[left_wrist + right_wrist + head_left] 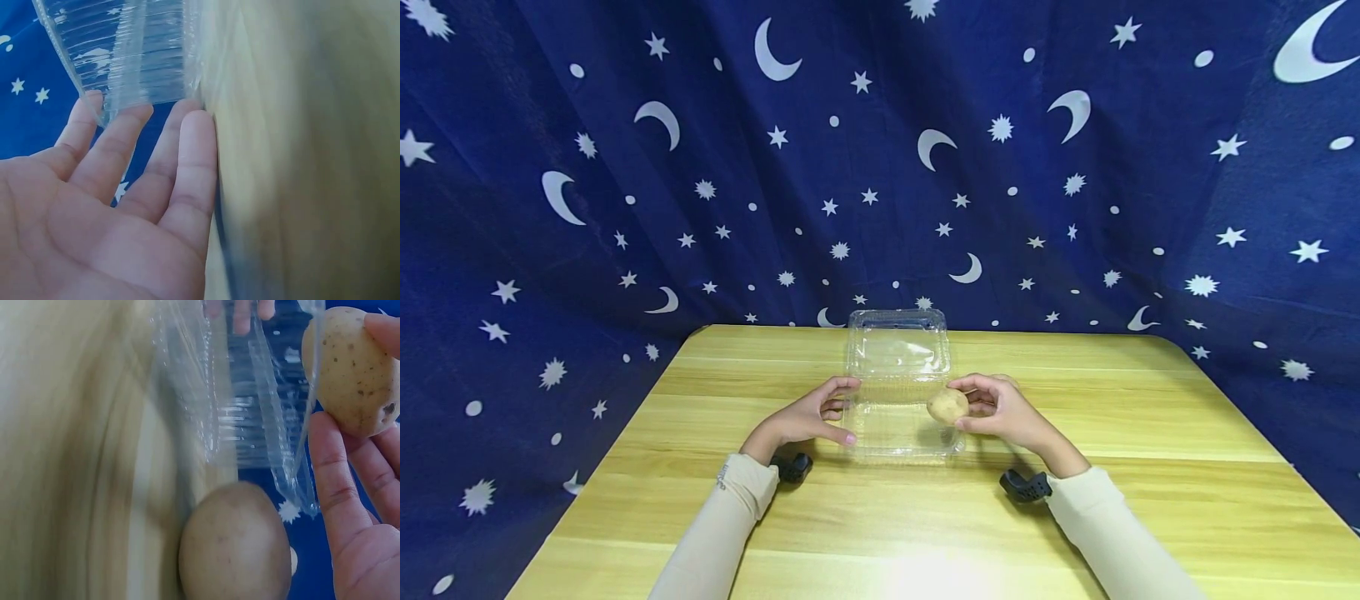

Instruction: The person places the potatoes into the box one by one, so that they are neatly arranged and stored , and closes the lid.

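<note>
A clear plastic clamshell box (891,427) stands on the table with its lid (901,350) raised at the back. My right hand (1003,412) pinches a potato (947,407) between thumb and fingers, over the right edge of the box. Dark specks mark the skin of that potato (353,375) in the right wrist view. My left hand (808,415) spreads at the left side of the box, its fingers (122,137) extended with the tips right at the plastic. A second potato (236,547) rests on the table beside the box, mostly hidden behind my right hand in the head view.
The light wooden table (715,525) reaches back to a dark blue curtain (880,167) with white moons and stars. Black wrist mounts (1025,486) sit at both cuffs, close above the tabletop.
</note>
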`<state>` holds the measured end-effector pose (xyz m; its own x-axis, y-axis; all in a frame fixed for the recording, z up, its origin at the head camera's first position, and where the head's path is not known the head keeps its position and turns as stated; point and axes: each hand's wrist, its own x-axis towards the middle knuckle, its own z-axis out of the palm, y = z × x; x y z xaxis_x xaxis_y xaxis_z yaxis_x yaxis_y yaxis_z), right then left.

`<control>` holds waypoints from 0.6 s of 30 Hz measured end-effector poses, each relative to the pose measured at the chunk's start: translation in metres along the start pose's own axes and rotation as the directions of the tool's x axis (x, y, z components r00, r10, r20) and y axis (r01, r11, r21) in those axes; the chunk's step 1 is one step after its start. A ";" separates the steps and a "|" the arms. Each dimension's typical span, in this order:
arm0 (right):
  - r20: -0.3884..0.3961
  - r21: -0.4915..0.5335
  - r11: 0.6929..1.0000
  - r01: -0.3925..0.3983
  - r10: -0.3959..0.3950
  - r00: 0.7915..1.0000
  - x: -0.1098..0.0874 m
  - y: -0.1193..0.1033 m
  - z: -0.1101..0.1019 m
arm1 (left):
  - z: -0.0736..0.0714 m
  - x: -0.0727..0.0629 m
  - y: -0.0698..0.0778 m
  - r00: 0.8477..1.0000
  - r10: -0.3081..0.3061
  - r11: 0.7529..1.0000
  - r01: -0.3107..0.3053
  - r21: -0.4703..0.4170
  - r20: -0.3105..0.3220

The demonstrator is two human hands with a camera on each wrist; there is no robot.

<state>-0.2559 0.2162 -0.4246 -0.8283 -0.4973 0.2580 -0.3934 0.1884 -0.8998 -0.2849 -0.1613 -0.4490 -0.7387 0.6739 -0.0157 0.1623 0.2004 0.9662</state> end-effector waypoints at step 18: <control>-0.023 -0.012 0.997 -0.071 0.071 0.997 0.007 -0.007 0.014 | 0.003 0.000 -0.013 0.996 0.072 0.982 -0.079 -0.171 -0.048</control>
<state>-0.2536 0.1991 -0.4219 -0.8630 -0.4633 0.2012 -0.3380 0.2336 -0.9117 -0.2847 -0.1613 -0.4620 -0.7555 0.6519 0.0660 0.1060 0.0223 0.9941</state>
